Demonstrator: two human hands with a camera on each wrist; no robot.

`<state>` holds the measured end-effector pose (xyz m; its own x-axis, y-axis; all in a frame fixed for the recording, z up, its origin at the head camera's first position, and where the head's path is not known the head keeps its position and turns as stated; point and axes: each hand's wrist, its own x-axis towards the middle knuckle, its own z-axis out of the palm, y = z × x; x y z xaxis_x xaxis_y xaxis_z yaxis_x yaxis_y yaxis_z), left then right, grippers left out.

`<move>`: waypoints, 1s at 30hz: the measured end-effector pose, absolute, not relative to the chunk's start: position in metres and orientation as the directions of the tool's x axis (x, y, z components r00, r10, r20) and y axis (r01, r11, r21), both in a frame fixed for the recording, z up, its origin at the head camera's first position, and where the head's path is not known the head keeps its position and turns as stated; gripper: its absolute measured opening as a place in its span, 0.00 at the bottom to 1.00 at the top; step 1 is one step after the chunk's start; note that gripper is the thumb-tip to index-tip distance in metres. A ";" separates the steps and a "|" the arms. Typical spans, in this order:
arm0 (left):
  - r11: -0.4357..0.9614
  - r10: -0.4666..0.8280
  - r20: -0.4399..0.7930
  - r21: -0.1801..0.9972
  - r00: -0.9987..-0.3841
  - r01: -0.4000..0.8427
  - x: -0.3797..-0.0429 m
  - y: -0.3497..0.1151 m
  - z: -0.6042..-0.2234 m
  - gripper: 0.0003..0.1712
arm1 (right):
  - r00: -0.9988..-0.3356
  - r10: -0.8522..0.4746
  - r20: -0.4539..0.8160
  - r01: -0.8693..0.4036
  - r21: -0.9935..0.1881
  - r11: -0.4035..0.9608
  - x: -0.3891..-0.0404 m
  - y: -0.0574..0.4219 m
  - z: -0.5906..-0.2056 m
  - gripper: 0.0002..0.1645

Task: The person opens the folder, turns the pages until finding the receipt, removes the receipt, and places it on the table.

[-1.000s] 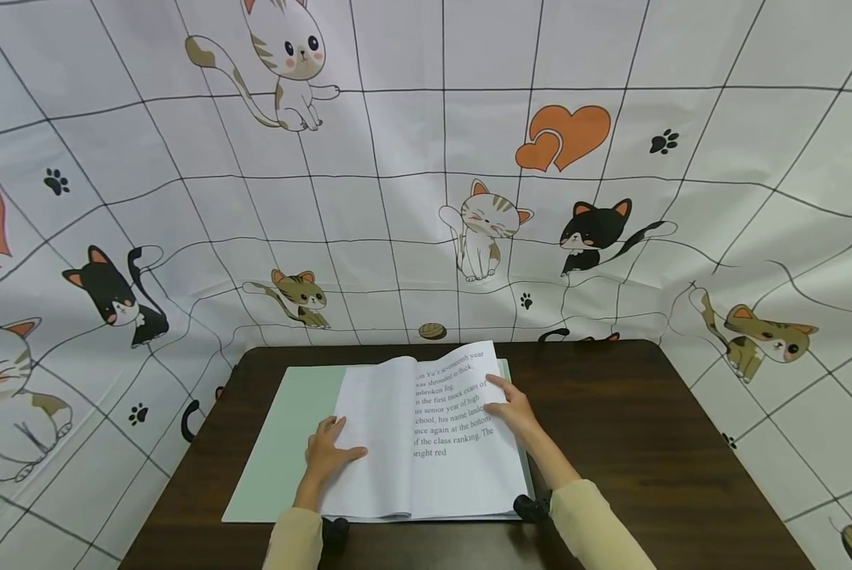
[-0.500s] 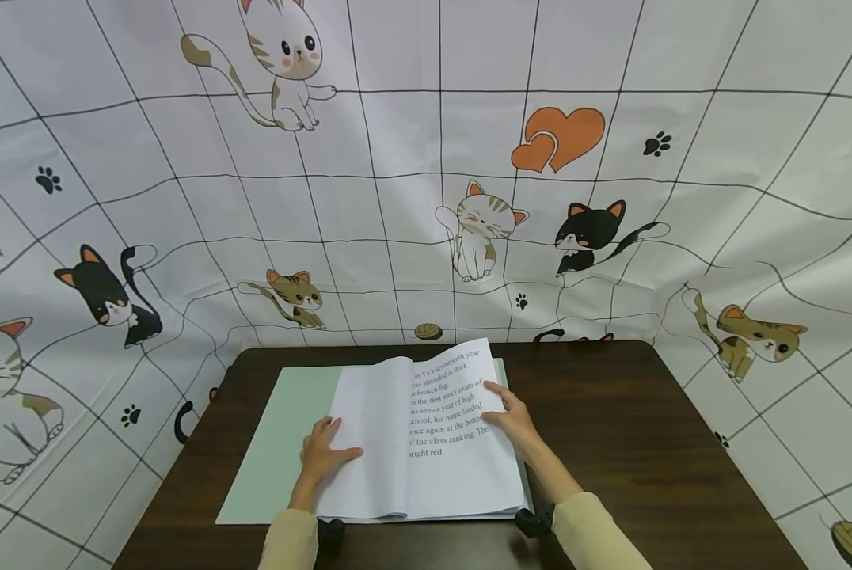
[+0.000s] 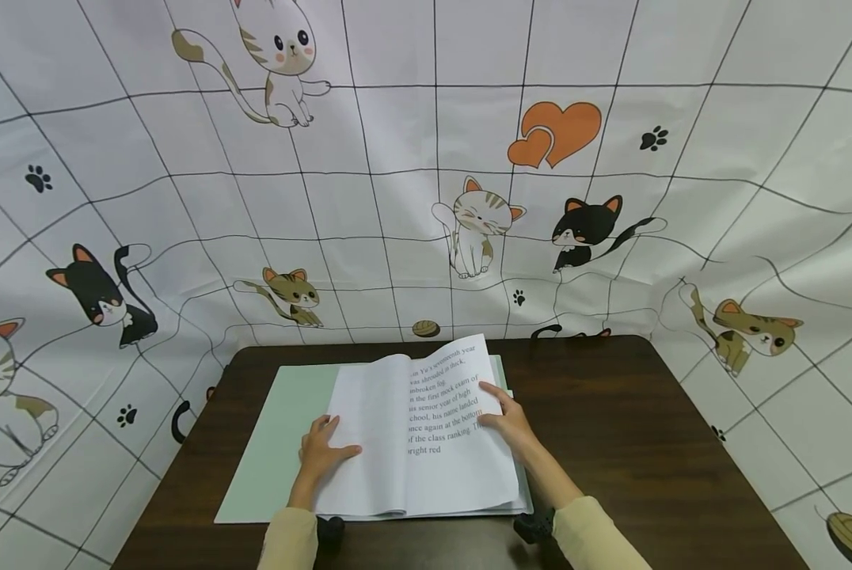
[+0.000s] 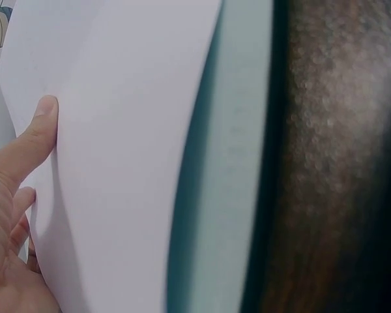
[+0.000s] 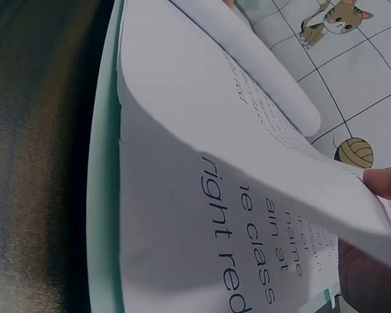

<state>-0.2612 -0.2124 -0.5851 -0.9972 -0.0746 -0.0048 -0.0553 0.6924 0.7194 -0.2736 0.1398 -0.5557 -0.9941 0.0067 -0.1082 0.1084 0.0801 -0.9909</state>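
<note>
An open book (image 3: 397, 435) is lying at the lower centre of the head view. Its left page (image 3: 362, 475) is bulging in a smooth white curve near the middle, while its right page (image 3: 454, 471) is showing large black print. The right page is rising along its outer edge, and in the right wrist view it is arching across the frame, with more print, including the words "right red", showing below its edge.

The right hand (image 3: 510, 423) is pinching that raised edge, its thumb lying on top and its fingers sitting underneath. The left hand (image 3: 322, 450) is grasping the outer edge of the left page; in the left wrist view the thumb is pressing on the white paper and other fingertips are curling behind it.

A pale green cover (image 3: 283, 435) is extending from beneath the pages, mostly toward the left. Cream sleeves (image 3: 597, 534) are covering both forearms at the bottom of the frame, and a dark object (image 3: 329, 529) is sitting beside the left wrist, with another beside the right.

The dark brown table (image 3: 647, 443) is supporting the book. Behind it, a white gridded cloth (image 3: 397, 127) is filling the upper frame, displaying cartoon cats, paw prints and orange hearts (image 3: 561, 134).
</note>
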 end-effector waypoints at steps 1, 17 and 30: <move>0.689 -0.075 -0.005 0.722 -0.997 -0.055 -0.261 -0.212 -0.585 0.52 | -0.994 0.008 -0.105 0.106 -0.991 0.086 -0.273 0.140 -0.556 0.40; 0.664 -0.087 -0.003 0.745 -0.996 -0.060 -0.259 -0.215 -0.589 0.53 | -0.990 0.001 -0.138 0.138 -0.990 0.020 -0.261 0.140 -0.557 0.42; 0.665 -0.084 0.001 0.744 -0.996 -0.056 -0.259 -0.211 -0.585 0.52 | -0.990 -0.010 -0.138 0.138 -0.990 -0.003 -0.247 0.139 -0.555 0.42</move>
